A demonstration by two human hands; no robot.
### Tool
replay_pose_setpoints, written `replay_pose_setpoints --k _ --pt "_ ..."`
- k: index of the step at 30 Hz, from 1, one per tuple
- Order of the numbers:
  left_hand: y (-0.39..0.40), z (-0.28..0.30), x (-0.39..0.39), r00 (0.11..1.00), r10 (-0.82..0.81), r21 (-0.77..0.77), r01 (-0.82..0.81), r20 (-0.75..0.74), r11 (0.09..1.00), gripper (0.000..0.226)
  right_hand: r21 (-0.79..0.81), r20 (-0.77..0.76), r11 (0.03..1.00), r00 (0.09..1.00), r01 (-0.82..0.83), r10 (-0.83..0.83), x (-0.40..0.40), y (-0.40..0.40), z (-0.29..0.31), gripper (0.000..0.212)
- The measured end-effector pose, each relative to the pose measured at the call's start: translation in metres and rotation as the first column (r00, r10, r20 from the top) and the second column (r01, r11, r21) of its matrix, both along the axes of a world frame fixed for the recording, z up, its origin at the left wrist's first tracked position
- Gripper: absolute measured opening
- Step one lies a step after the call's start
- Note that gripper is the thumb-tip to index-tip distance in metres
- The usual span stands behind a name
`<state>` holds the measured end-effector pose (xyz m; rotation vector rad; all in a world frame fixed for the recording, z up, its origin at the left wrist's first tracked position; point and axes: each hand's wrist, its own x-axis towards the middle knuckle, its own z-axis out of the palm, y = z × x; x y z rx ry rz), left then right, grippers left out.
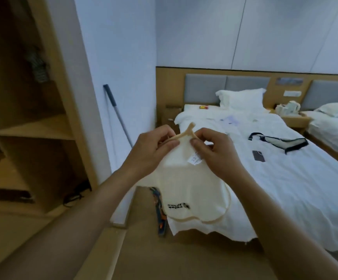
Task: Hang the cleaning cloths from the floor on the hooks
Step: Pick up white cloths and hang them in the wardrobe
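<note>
Head view of a bedroom, both forearms reaching forward at mid-frame. The left hand [154,146] and the right hand [214,150] hold a cream cleaning cloth [190,190] up in the air, in front of the near corner of the bed [285,178]. Each hand pinches the cloth's upper edge between thumb and curled fingers, one on either side of a small tan hanging loop [190,129] that stands up between them. The cloth hangs down from the hands, with a tan trimmed border along its lower edge, dark lettering near the bottom (too blurred to read) and a white care label [194,159] just below the right thumb.

On the white bedsheet lie a second cloth, white with dark navy edging [279,143], a small dark card [258,156] near it, some pale papers [231,120] and a red-and-yellow packet [204,107] beside the pillow [243,99]. A bedside table [293,118] between the two beds carries a cream kettle [291,107].

On the floor below the held cloth lies an orange-and-blue strap-like object [160,211]. A grey mop handle [116,114] leans against the white wall [119,57]. An open wooden wardrobe [32,128] with shelves fills the left side; a dark cable [75,196] lies at its base
</note>
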<state>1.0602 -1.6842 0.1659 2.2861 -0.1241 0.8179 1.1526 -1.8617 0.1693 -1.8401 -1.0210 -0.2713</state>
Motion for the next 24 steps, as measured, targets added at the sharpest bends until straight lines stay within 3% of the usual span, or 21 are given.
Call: replay_pose_setpoints --k 4,14,24 --pt "0.053 0.017 -0.042 0.990 0.128 -0.064 -0.125 0.051 0.990 0.013 0.054 -0.014 0.989 0.990 -0.139 0.140 -0.024 0.075 0.024 0.009" --pt "0.218 0.044 -0.151 0.916 0.369 -0.113 -0.354 0.160 0.928 0.014 0.105 -0.020 0.921 0.925 -0.376 0.380 -0.109 0.275 0.052 0.013" --pt "0.374 0.073 -0.224 0.819 0.503 -0.044 -0.513 0.276 0.858 0.005 0.122 0.093 0.881 0.889 -0.457 0.448 -0.176 0.446 0.075 0.010"
